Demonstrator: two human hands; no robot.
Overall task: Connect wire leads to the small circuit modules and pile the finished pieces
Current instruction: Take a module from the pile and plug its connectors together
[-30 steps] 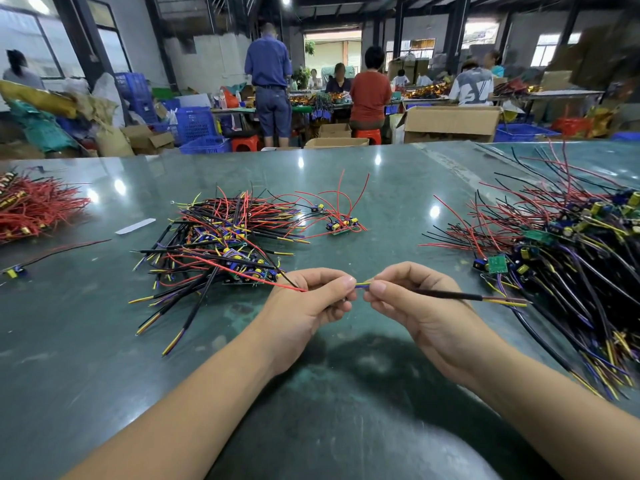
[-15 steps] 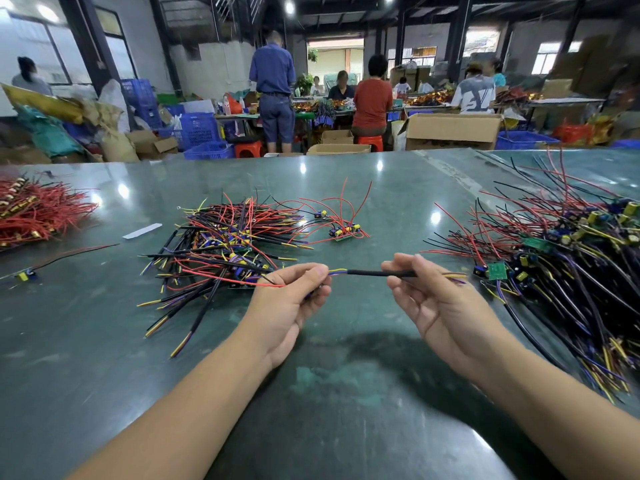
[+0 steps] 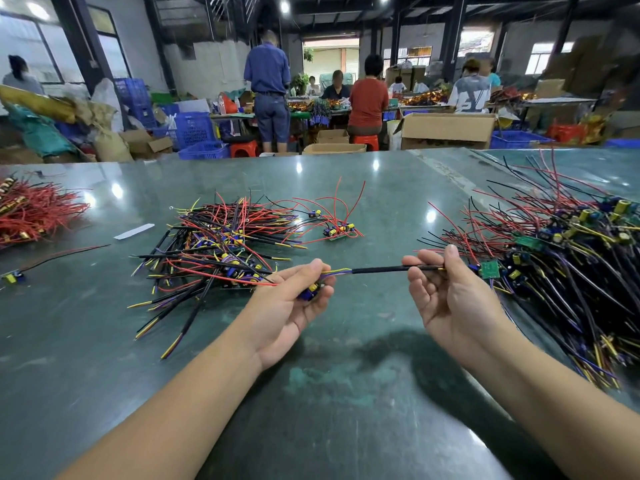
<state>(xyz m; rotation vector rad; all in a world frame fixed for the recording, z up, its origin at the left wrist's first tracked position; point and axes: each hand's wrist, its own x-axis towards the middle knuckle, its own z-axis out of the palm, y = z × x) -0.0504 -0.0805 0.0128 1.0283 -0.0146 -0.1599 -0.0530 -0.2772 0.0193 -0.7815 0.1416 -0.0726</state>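
My left hand (image 3: 294, 303) lies palm up over the green table and holds a small circuit module (image 3: 310, 292) with blue and yellow parts. A black-sleeved lead (image 3: 379, 270) with yellow and purple wires runs from the module to the right. My right hand (image 3: 446, 292) pinches the lead's far end between thumb and forefinger, stretching it level. A heap of wired modules (image 3: 214, 251) lies just left of my left hand. A larger heap of modules and wires (image 3: 561, 258) sits behind my right hand.
A few modules with red wires (image 3: 337, 230) lie mid-table. A red wire bundle (image 3: 31, 213) sits at the far left, a lone module (image 3: 12, 277) and a white strip (image 3: 133, 231) near it. Several people, boxes and blue crates stand beyond the table's far edge.
My hands were pinched close together at the lead's left end. They have drawn apart, the right sliding along the black sleeve to its far end, and the left palm turned up showing the module.
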